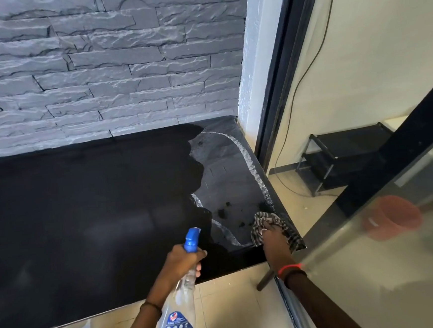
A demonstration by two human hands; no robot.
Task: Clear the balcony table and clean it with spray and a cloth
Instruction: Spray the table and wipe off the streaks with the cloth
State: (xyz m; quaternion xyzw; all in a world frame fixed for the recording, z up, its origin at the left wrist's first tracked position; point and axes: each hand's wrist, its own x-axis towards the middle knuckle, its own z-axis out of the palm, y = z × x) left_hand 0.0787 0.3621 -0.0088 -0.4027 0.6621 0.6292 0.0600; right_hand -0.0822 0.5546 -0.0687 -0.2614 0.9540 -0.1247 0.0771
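Note:
The black table [84, 213] fills the middle of the view, against a grey stone wall. My left hand [183, 263] grips the neck of a clear spray bottle [179, 314] with a blue trigger head, its nozzle pointing over the table's front edge. My right hand [274, 238] presses on a striped cloth [286, 229] at the table's front right corner. The right end of the table carries a dusty grey patch [226, 168] with pale wipe arcs and a few dark crumbs.
A glass sliding door with a black frame [277, 94] stands right of the table. Behind the glass are a black low shelf [339, 159], a trailing cable and a reddish bucket [390, 216]. Beige floor tiles [234, 304] lie below the table edge.

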